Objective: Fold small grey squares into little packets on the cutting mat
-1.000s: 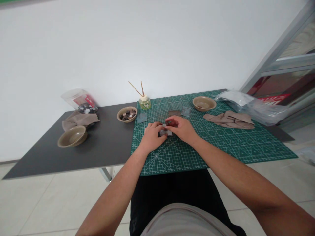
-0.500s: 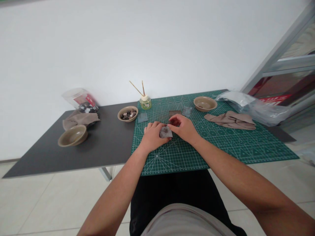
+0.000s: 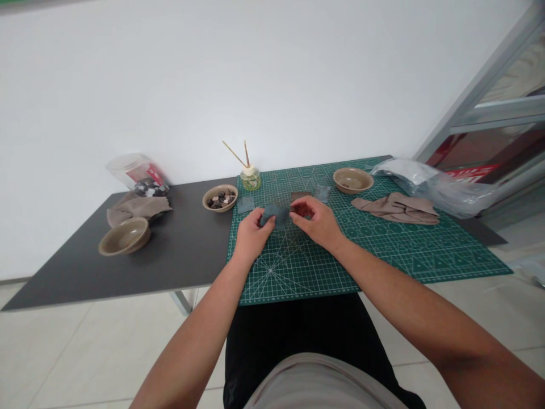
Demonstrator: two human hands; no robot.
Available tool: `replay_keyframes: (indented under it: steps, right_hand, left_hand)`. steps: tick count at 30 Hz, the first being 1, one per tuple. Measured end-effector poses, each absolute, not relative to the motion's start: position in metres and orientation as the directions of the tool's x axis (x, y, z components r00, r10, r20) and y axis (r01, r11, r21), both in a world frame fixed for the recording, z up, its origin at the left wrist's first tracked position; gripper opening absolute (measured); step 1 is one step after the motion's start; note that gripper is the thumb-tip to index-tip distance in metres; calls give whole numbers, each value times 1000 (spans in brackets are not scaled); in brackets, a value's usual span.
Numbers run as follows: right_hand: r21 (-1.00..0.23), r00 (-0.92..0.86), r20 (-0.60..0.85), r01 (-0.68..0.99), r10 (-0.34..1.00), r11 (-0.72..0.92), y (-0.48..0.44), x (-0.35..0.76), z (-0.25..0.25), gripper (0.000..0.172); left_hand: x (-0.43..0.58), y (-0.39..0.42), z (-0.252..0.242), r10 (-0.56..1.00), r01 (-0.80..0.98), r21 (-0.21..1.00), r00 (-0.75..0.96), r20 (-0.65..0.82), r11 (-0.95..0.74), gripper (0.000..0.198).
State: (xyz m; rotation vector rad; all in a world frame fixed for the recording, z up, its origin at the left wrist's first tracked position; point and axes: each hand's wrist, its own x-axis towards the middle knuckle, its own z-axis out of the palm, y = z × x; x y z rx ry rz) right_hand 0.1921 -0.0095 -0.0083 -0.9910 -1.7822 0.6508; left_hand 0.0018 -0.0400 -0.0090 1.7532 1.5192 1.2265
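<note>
My left hand (image 3: 251, 233) pinches a small, thin blue-grey square sheet (image 3: 276, 216) by its left side, thumb on top, just above the green cutting mat (image 3: 298, 267). At the sheet's right edge, my right hand (image 3: 317, 222) has its thumb and forefinger closed, with the other fingers curled in shadow. Behind my hands lie a brown square piece (image 3: 300, 196), partly hidden by my right hand, and two more blue-grey squares, one on the left (image 3: 246, 204) and one on the right (image 3: 322, 193).
A bowl of small dark and pale pieces (image 3: 220, 199) stands left of a reed diffuser (image 3: 250, 177). Another bowl (image 3: 353, 180), a brown cloth (image 3: 395, 209) and clear plastic (image 3: 443, 182) are on the right. Far left are stacked bowls (image 3: 125, 237), a cloth (image 3: 138, 209) and a clear container (image 3: 138, 170).
The sheet, earlier showing a pale grey stained face under my left hand, now shows a blue-grey face and sits slightly farther away. My left hand has shifted left to its edge.
</note>
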Motion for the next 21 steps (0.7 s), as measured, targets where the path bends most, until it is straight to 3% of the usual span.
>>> replay_keyframes:
  steps: [3,5,9,14,19,21]
  right_hand:
    - [-774,-229,499,315,836,549,-10,192,-9,15]
    - [-773,-216,505,317,836,549,-10,192,-9,15]
    - [-766,-141,532,340,835,545,-10,192,-8,14]
    - [-764,-180,524,332,832,553,-9,192,-8,13]
    - [-774,-256,485,320,836,547,-10,191,-8,13]
    - [-780,-289,445,340,847,526,-11,190,-8,13]
  left_hand:
    - [-1,-38,-13,965,343,909,-16,260,-239,15]
    - [-1,-38,-13,962,365,899,-31,273,-243,11]
    - [3,-40,-11,936,608,737,25,352,-294,8]
    - [7,-44,-4,899,719,540,339,278,-437,15]
    - [4,-45,-1,885,719,525,431,178,-456,20]
    - [3,-45,-3,895,742,506,404,186,-440,31]
